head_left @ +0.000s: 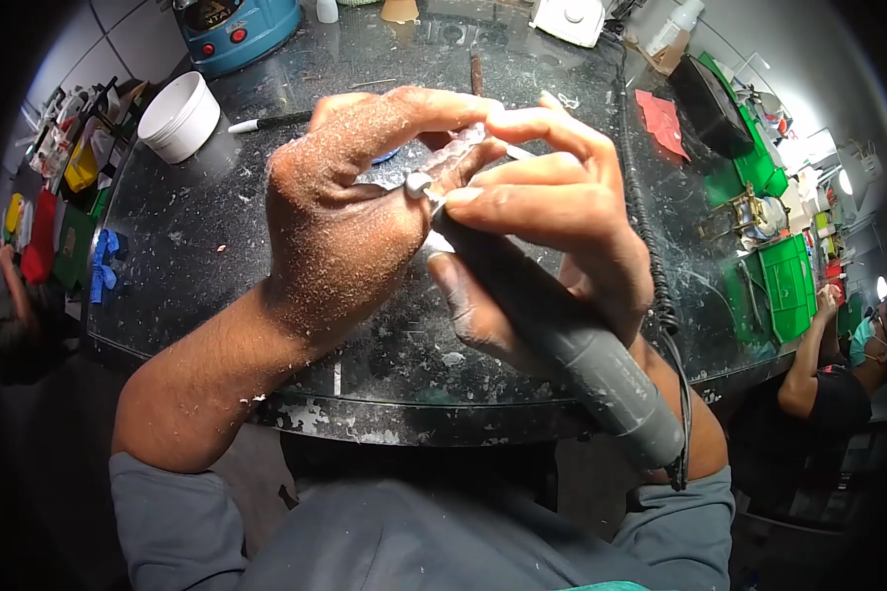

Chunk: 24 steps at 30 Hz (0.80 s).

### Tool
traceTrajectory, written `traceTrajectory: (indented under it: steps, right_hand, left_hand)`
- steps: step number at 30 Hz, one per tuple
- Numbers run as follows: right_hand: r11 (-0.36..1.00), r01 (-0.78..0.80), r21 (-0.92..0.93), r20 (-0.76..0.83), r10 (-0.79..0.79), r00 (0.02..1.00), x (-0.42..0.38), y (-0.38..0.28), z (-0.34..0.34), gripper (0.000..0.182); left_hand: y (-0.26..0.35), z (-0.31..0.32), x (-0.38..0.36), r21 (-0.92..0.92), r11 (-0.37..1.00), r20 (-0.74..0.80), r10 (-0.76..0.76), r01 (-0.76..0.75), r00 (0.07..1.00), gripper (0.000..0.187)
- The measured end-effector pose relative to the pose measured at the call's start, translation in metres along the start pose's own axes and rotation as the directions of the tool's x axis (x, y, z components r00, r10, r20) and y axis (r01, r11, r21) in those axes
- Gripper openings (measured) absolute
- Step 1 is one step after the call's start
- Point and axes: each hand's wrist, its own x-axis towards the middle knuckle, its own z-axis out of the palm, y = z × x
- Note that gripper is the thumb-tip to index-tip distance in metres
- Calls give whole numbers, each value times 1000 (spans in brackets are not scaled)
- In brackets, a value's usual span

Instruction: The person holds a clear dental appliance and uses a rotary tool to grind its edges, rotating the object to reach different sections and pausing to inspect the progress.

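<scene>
My left hand (340, 202), dusted with pale grinding powder, is closed on a clear, bumpy dental splint (460, 148), which shows between the fingertips. My fingers cover much of it. In my right hand (586, 212) is a dark grey rotary handpiece (601, 364), gripped near its front end, with its body slanting down toward my right forearm. Its rounded pale grinding tip (419, 184) lies at the base of my left thumb, close under the splint. The fingertips of both hands meet around the upper end of the splint.
Powder and scraps cover the black worktop (394, 364). A white tub (179, 118), a marker pen (266, 122) and a blue machine (235, 34) stand or lie at the left. A coiled cord (650, 246) runs down the right, near a red sheet (662, 125). Another person (838, 384) sits at far right.
</scene>
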Motion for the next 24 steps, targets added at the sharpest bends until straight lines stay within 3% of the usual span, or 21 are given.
traceTrajectory:
  steps: [5, 13, 16, 22, 24]
  right_hand:
    - [999, -39, 7, -114, 39, 993, -3, 2, 3, 45]
    - [998, -49, 24, -43, 50, 998, -4, 0, 0, 45]
    - [999, -46, 2, -87, 46, 995, -3, 1, 0, 46]
    - [999, -42, 3, -27, 42, 999, 0, -5, 2, 47]
    - [983, -136, 120, -284, 166, 944, 2, -6, 14, 39]
  left_hand:
    - [-5, -1, 0, 20, 998, -32, 68, -68, 997, 29]
    - [-6, -5, 4, 63, 986, 16, 155, -156, 988, 31]
    - [-5, -6, 4, 63, 983, 24, 170, -171, 985, 29]
    - [-5, -5, 3, 61, 985, 10, 158, -159, 987, 28]
    - [-5, -4, 1, 41, 990, 3, 136, -136, 991, 28]
